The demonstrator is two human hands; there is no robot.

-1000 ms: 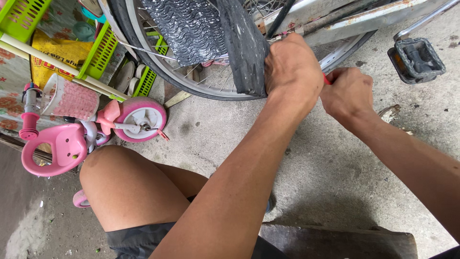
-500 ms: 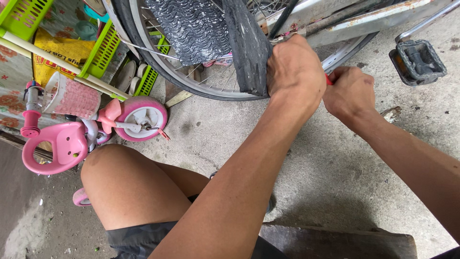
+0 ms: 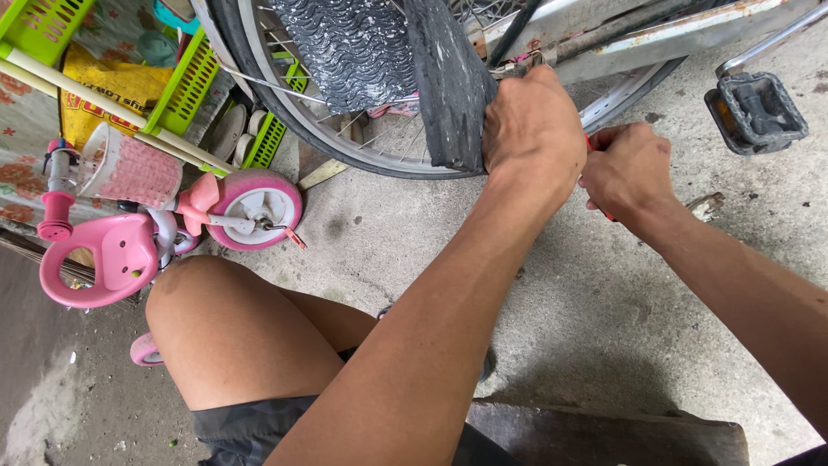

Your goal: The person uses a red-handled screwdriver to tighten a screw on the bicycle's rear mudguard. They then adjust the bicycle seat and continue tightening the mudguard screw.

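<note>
In the upper middle of the frame my left hand [image 3: 533, 129] is curled tight over the edge of the black tyre [image 3: 448, 86], pinching the rubber where it has been pulled off the wheel rim [image 3: 345, 147]. The tyre's loose section hangs down over the rim's lower arc, its tread side facing left. Just to the right, my right hand [image 3: 628, 173] is closed into a fist around a red-handled tool [image 3: 595, 177]; only a sliver of red shows between the fingers, and I cannot tell what kind of tool it is. The two hands are almost touching.

At the upper right a black bicycle pedal [image 3: 757, 108] sits above the concrete floor [image 3: 552, 285]. At the left a pink child's tricycle [image 3: 164, 229] stands near green plastic baskets [image 3: 185, 82]. My bare knee [image 3: 224, 328] fills the lower left centre.
</note>
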